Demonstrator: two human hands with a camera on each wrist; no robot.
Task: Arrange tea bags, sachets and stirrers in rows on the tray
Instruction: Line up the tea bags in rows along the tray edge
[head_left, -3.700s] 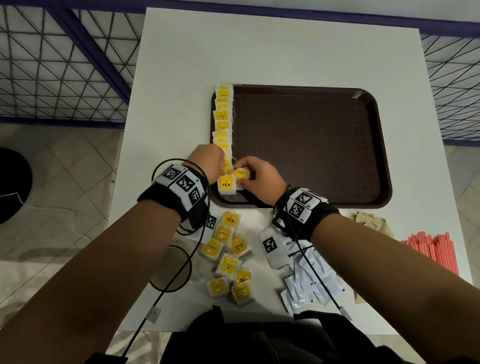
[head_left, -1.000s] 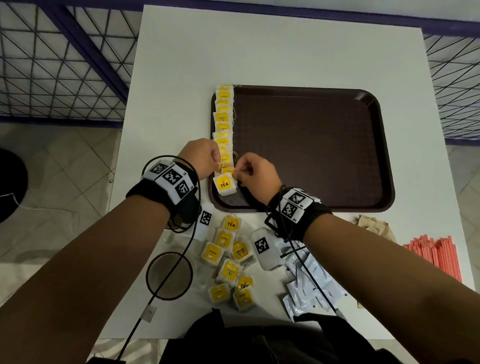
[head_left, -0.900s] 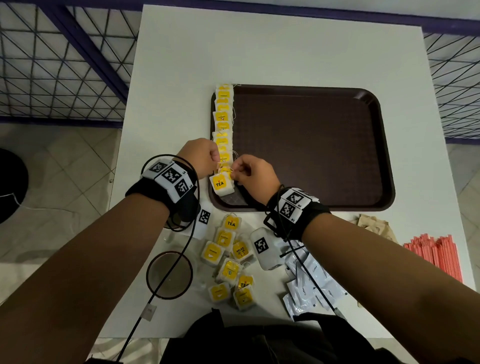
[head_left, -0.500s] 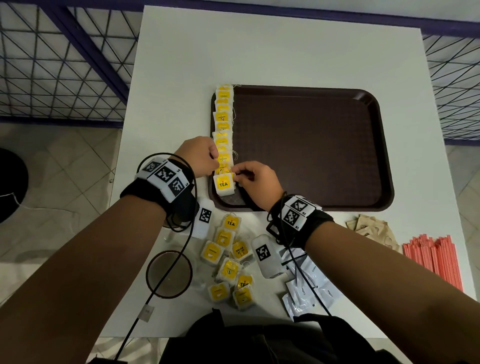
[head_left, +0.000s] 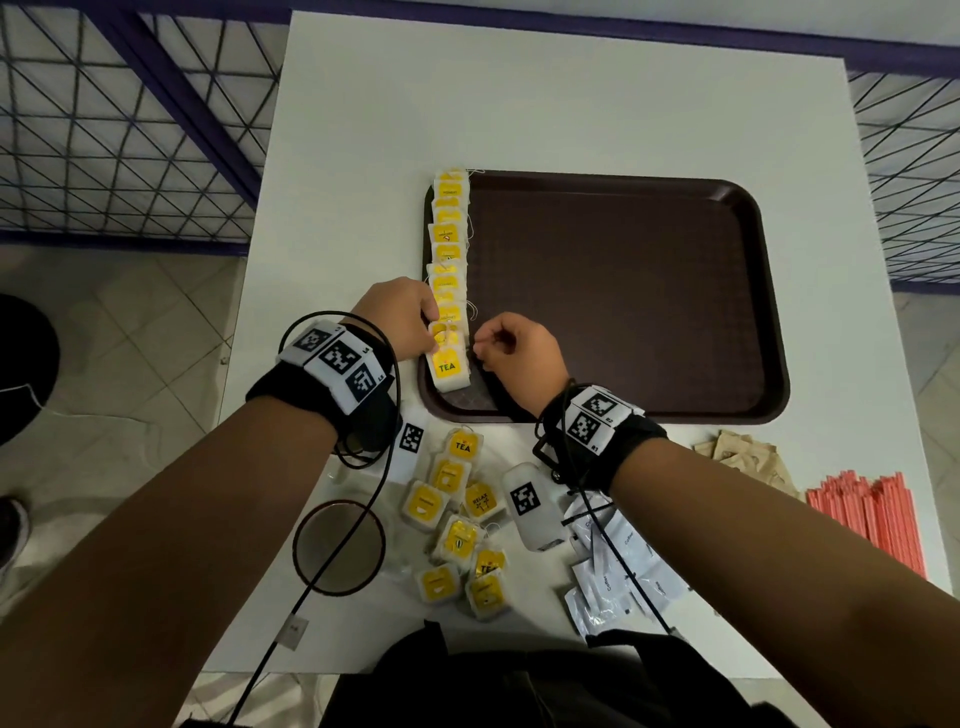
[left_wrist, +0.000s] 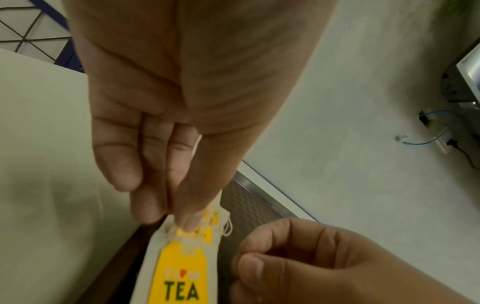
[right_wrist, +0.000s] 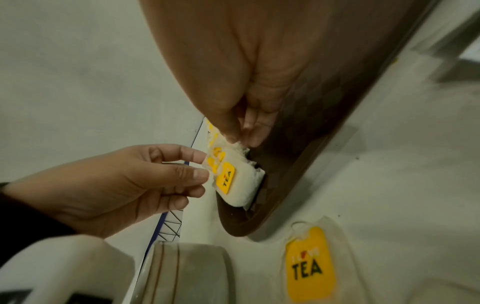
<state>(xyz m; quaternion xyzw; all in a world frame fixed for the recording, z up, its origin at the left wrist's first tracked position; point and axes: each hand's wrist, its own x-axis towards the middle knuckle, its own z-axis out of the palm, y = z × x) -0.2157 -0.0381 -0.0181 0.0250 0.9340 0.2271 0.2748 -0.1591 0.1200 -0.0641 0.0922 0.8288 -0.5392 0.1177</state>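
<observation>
So head view: brown tray (head_left: 623, 291) on the white tabletop (head_left: 519, 104), one row of tea bags (head_left: 448, 260) laid along the tray's left edge, the nearest tea bag (head_left: 448, 366) at the tray's near-left corner. Left hand (head_left: 397, 319) pinches the top of that bag from the tray's left side; right hand (head_left: 519, 348) is over the tray just right of it, fingers curled, thumb and forefinger pinched, likely on the string, too small to tell. Off the tray, near side: loose tea bags (head_left: 457, 519), white sachets (head_left: 618, 571), brown sachets (head_left: 748, 457), red stirrers (head_left: 867, 514) — none placed yet. Left wrist view: left fingertips (left_wrist: 187, 222) pinch the bag's (left_wrist: 182, 277) top edge, the right hand (left_wrist: 311, 263) curled beside it. Right wrist view: right fingertips (right_wrist: 233, 135) touch the bag (right_wrist: 233, 181) at its far end; left hand (right_wrist: 130, 185) holds its side. Judged progress: tea-bag row partly done, sachet and stirrer rows not started.
</observation>
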